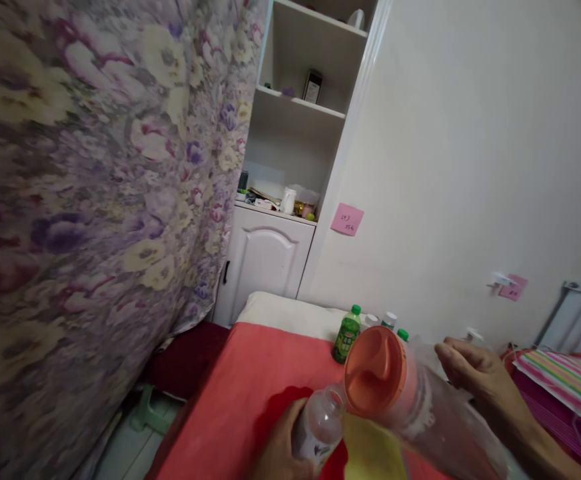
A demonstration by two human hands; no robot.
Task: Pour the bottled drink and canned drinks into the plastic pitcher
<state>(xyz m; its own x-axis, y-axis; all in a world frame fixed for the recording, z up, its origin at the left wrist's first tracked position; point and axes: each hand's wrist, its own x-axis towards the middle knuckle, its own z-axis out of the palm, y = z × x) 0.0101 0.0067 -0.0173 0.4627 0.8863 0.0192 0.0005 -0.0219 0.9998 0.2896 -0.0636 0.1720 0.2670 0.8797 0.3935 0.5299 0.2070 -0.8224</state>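
Note:
Low in the view, my left hand wraps round a clear open bottle with a pale label. A large clear pitcher with an orange lid is tilted, its lid end close to the bottle's mouth. At the right, my right hand has its fingers curled beside the pitcher; its handle is hard to make out. A green-capped bottle with a green label stands behind on the table, with several other capped bottles partly hidden by the lid.
A red and white cloth covers the table. Beneath the pitcher lies something yellow. A floral curtain fills the left. Shelves and a cabinet stand behind. Striped fabric lies at the right.

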